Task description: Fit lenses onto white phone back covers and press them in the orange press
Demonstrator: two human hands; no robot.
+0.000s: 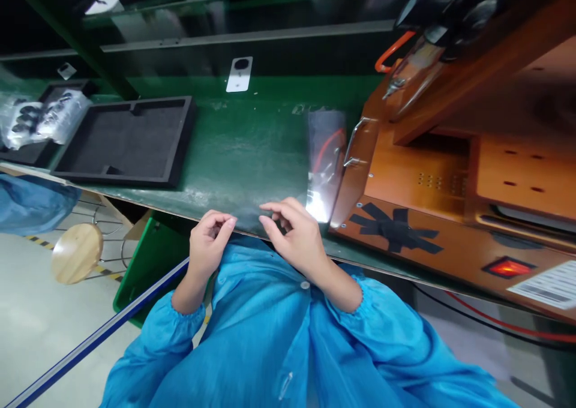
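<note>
Blue smock sleeves nearest; left hand (207,243) and right hand (294,234) half-curled at the green bench edge (234,150), whether pinching anything unclear. Clear plastic film bag (324,162) lies just beyond right hand: light, floppy, slippery; grip near edge.

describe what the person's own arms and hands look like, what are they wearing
Both hands are bare: the left hand and right hand wear no gloves, rings or watch that show. Both arms are covered by loose bright blue sleeves with gathered elastic cuffs at the wrists. The sleeves belong to a blue smock with a small white button on its front.
</note>
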